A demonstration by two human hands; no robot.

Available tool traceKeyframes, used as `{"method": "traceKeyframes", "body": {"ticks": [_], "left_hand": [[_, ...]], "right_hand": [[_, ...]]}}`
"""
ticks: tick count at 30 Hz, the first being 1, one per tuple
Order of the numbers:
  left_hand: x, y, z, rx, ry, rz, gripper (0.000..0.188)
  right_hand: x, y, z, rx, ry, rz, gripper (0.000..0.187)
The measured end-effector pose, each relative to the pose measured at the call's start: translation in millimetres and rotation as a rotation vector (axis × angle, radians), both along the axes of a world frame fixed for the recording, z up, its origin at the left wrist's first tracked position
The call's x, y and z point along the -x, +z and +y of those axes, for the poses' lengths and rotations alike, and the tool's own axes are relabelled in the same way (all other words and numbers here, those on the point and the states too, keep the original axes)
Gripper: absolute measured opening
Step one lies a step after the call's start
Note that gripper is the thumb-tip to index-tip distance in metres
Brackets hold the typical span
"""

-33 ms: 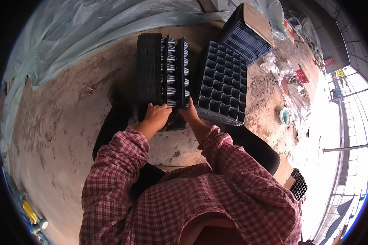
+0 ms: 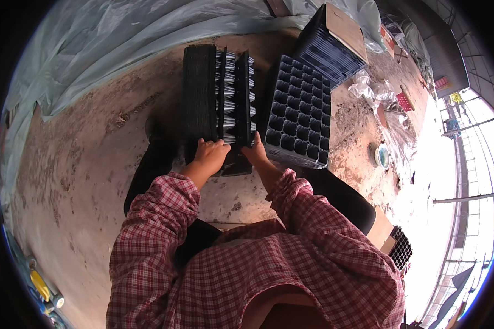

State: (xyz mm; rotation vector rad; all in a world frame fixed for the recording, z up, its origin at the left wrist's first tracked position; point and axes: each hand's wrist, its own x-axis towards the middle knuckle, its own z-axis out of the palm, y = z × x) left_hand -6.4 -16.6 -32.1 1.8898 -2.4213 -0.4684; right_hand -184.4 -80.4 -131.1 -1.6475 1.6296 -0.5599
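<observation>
1. Head view, far left at about 9 o'clock: pale plastic sheeting (image 2: 66, 60) drapes along the edge of the dirt floor (image 2: 82, 181), with a few bottles (image 2: 41, 288) down at 7 o'clock.
2. At 11 o'clock stands the stack of black seedling trays (image 2: 200, 93), set on edge; several trays are peeled away on its right side, with gaps between them.
3. The left hand (image 2: 211, 155) rests on the stack's near end, fingers curled over the tray edges, pressing rather than pinching.
4. The right hand (image 2: 256, 153) grips the near edge of the outermost loose tray (image 2: 246, 98), thumb and fingers closed on its rim.
5. To separate it cleanly, I would brace the stack with the left hand and draw the tray off evenly to the right, since thin plastic probably flexes and sticks.
6. At 1 o'clock a single tray (image 2: 301, 109) lies flat, cells up; beyond it another tray pile (image 2: 329, 49) carries a cardboard sheet (image 2: 346, 24).
7. At 3 o'clock lie crumpled plastic bags (image 2: 376, 90) and a tape roll (image 2: 382, 155).
</observation>
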Motion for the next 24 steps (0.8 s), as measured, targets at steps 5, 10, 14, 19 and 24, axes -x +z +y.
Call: {"method": "traceKeyframes", "body": {"ticks": [5,10,14,19,24], "left_hand": [[1,-1,0,0.001,-0.003,-0.001,0.017],[2,4,-1,-0.019,0.005,-0.015,0.017],[1,3,-1,-0.006,-0.007,0.031,0.014],[5,-1,-4,-0.001,-0.026,0.005,0.009],[-1,-6,0,0.039,-0.014,0.007,0.011]], "right_hand": [[-8,80,8,0.336,0.053,0.082,0.076],[22,143,1,0.59,0.111,-0.122,0.071],[89,162,-24,0.662,0.044,-0.276,0.064],[219,115,-78,0.565,-0.126,-0.309,0.056],[277,81,-98,0.265,-0.186,-0.248,0.049]]}}
